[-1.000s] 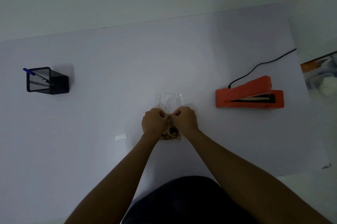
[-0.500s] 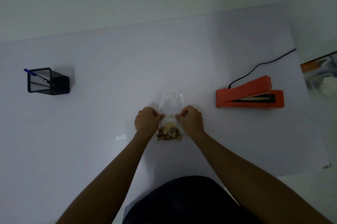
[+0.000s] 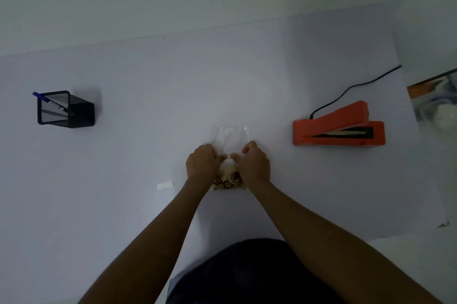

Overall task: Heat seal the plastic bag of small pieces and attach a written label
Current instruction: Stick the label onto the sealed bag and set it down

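A clear plastic bag lies flat on the white table in front of me, with small brown and tan pieces bunched at its near end. My left hand and my right hand press down on the bag side by side, fingertips nearly touching over its middle, where a white label strip lies mostly hidden. The bag's empty far end sticks out beyond my fingers. An orange heat sealer sits to the right with its lid raised.
A black mesh pen holder with a blue pen stands at the far left. A small white strip lies left of my left wrist. The sealer's black cord runs to the right table edge, past which clutter shows.
My hands were together a second ago, spread apart along the label strip half a second ago, and have now come back together over the bag's middle.
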Demonstrator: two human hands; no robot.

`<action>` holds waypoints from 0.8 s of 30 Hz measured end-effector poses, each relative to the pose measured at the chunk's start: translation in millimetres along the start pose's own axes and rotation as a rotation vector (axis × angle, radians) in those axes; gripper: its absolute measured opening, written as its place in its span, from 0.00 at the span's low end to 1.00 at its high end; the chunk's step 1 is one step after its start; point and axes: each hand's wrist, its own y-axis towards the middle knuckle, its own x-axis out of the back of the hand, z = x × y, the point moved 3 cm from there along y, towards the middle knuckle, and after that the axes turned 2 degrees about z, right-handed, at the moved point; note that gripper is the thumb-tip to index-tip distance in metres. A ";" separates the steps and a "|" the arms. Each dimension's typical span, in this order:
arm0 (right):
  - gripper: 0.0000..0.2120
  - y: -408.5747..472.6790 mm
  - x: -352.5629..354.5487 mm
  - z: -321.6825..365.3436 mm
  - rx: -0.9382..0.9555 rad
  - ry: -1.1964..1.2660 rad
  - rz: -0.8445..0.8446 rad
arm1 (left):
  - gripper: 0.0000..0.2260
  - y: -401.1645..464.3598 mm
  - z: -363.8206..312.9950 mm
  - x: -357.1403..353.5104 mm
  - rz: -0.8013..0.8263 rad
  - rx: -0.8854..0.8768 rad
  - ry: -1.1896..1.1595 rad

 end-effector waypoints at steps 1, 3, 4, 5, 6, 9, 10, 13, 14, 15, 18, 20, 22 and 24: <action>0.14 0.3 -0.6 -1.8 0.008 0.007 0.004 | 0.13 0.6 1.3 0.0 0.007 -0.013 0.008; 0.11 0.0 -1.1 -5.3 0.027 0.021 0.003 | 0.11 2.4 5.0 -0.8 0.017 -0.040 0.031; 0.09 -0.3 -0.9 -7.0 0.035 0.029 0.001 | 0.10 3.7 6.7 -1.8 0.021 -0.054 0.034; 0.08 0.0 -1.3 -8.6 0.039 0.035 -0.003 | 0.09 4.4 7.8 -2.4 0.023 -0.065 0.033; 0.07 0.5 -2.0 -9.9 0.042 0.040 -0.005 | 0.09 4.9 8.3 -3.1 0.025 -0.074 0.037; 0.05 1.1 -4.0 -7.3 0.027 0.031 -0.026 | 0.09 4.9 7.0 -4.9 0.035 -0.081 0.047; 0.07 0.8 -4.8 -5.4 0.014 0.039 -0.035 | 0.12 4.5 5.9 -4.9 0.031 -0.073 0.038; 0.12 -3.9 -7.8 0.0 -0.021 0.057 -0.052 | 0.24 2.8 1.7 -6.4 -0.010 -0.042 0.061; 0.13 -5.2 -9.3 0.5 -0.021 0.054 -0.058 | 0.26 2.4 -0.2 -6.4 -0.018 -0.027 0.081; 0.13 -5.8 -10.7 0.4 -0.019 0.048 -0.065 | 0.26 1.8 -2.4 -5.4 -0.018 -0.013 0.089; 0.12 -5.4 -12.3 -2.3 0.006 0.033 -0.071 | 0.22 3.9 -5.5 -3.4 0.017 0.002 0.096; 0.09 -5.1 -11.9 -3.6 0.013 0.033 -0.075 | 0.18 6.0 -4.9 -2.4 0.039 0.003 0.111; 0.07 -5.1 -12.1 -4.0 0.003 0.042 -0.089 | 0.14 7.2 -2.7 -1.5 0.053 0.005 0.116; 0.04 -5.7 -12.8 -2.9 -0.011 0.053 -0.102 | 0.12 7.4 -0.9 -1.3 0.054 -0.010 0.109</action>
